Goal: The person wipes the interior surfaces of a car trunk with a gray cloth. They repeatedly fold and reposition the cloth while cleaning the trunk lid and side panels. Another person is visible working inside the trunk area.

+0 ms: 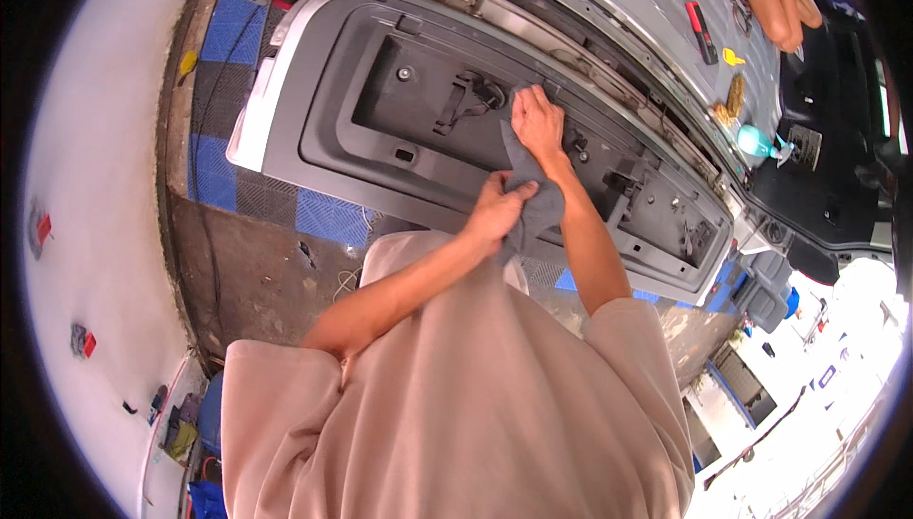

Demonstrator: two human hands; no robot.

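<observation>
A lowered vehicle tailgate with a dark grey plastic inner panel lies in front of me. My left hand is closed on the near part of a grey cloth, which hangs over the panel's near edge. Farther out, my right hand has its fingers bent around the cloth's upper end and rests at the far side of the panel's recess. A black strap holder sits in that recess, left of my right hand. Another recess with small fittings lies to the right.
On the silver cargo floor lie a red-and-black tool, a yellow object and a brush-like item. A teal spray bottle is nearby. Another person's bare limb shows at upper right. A white wall stands left.
</observation>
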